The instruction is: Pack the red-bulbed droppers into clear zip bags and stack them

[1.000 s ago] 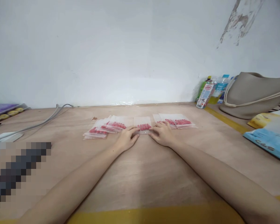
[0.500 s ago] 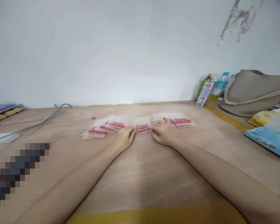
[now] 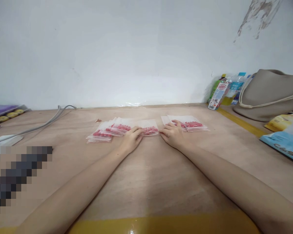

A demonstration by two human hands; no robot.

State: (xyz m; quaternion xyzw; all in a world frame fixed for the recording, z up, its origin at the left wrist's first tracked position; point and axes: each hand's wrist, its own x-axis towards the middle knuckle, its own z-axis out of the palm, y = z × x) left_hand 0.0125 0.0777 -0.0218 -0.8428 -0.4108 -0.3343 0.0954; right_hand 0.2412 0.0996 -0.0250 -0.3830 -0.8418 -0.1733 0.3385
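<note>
Between my hands lies a small stack of clear plastic bags (image 3: 148, 123) with red pieces inside; what the pieces are is too small to tell. My left hand (image 3: 133, 139) is closed at the stack's lower left corner, fingers curled and pressed together. At its lower right corner my right hand (image 3: 173, 134) pinches the edge, the index finger raised a little. More such bags overlap in a left group (image 3: 102, 131), beside my left hand. The right group (image 3: 194, 124) lies just beyond my right hand, which partly hides it.
Several drink bottles (image 3: 218, 94) and a grey bag (image 3: 271, 94) stand against the wall at right. Blue and yellow packages (image 3: 283, 143) lie nearer. At left are a grey cable (image 3: 46, 125) and a purple-and-yellow pack (image 3: 7, 113). Yellow tape (image 3: 136, 226) lines the front edge.
My right hand's fingers have drawn together at the middle stack's right corner. My left fingers now cover more of its left edge. The whole view has shifted slightly.
</note>
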